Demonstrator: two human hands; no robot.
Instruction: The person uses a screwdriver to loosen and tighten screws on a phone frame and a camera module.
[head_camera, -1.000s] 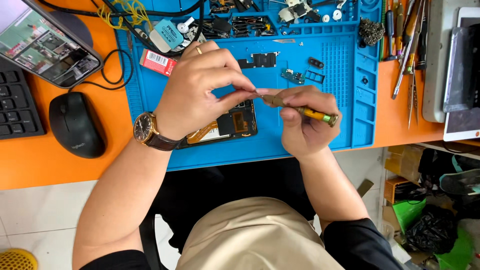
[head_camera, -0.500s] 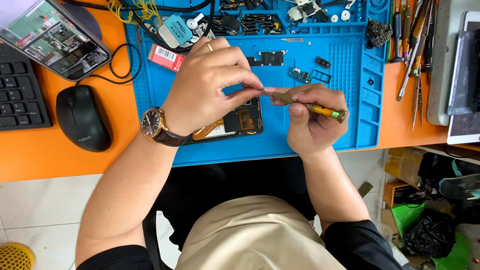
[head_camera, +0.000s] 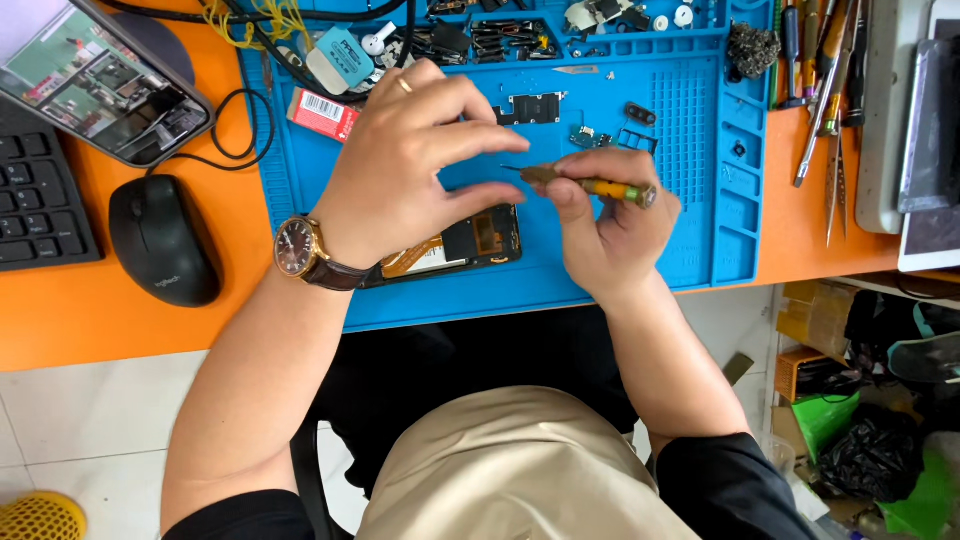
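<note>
Above the opened phone (head_camera: 470, 243), our right hand (head_camera: 610, 230) pinches the screwdriver (head_camera: 590, 185), tip pointing left toward our left hand's (head_camera: 400, 170) parted fingertips.

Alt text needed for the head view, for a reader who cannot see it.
The right hand holds a small screwdriver over a blue work mat, while the left hand hovers, fingers spread, above an opened phone. A black mouse sits left on the orange desk.

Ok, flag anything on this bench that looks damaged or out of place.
The opened phone on the blue mat lies with its back off and insides bared. Loose small parts lie scattered above it. Nothing looks spilled.
</note>
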